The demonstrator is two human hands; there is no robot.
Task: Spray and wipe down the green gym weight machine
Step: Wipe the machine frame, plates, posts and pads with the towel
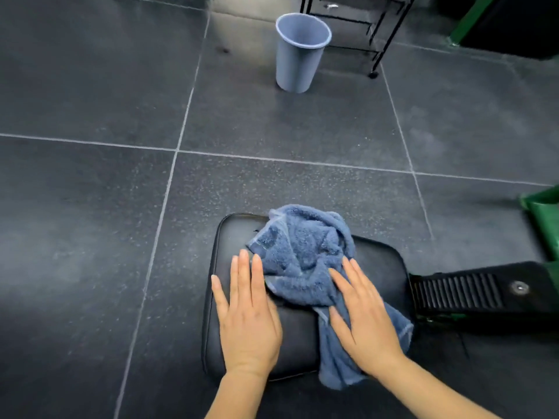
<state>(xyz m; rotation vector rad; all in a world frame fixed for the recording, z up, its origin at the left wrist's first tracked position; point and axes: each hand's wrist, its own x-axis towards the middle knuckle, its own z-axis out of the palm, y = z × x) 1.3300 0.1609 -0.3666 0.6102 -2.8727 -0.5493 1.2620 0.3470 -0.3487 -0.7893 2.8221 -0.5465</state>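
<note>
At the lower middle of the frame sits the black seat pad (pixel 245 234) of the machine, and the left hand (pixel 246 316) lies on its left half, fingers straight and flat on the vinyl, gripping nothing. Just right of it, bunched over the middle and upper part of the pad, is the blue towel (pixel 302 255), one end trailing off the pad's near right edge. The right hand (pixel 366 325) presses down on the towel with straight, spread fingers; it pins the cloth rather than clutching it. The two hands are apart, with the towel's bulk between them. Further right, a black ribbed bracket (pixel 459 290) joins the pad to the green frame (pixel 544 219) at the right edge. No spray bottle shows. A blue bin (pixel 298 55) stands on the floor at the upper middle.

The step looks like wiping the seat. To do it well, I'd flatten the wad so more cloth meets the vinyl, steady the pad with the left hand, and sweep in overlapping passes out to the seams and corners
</note>
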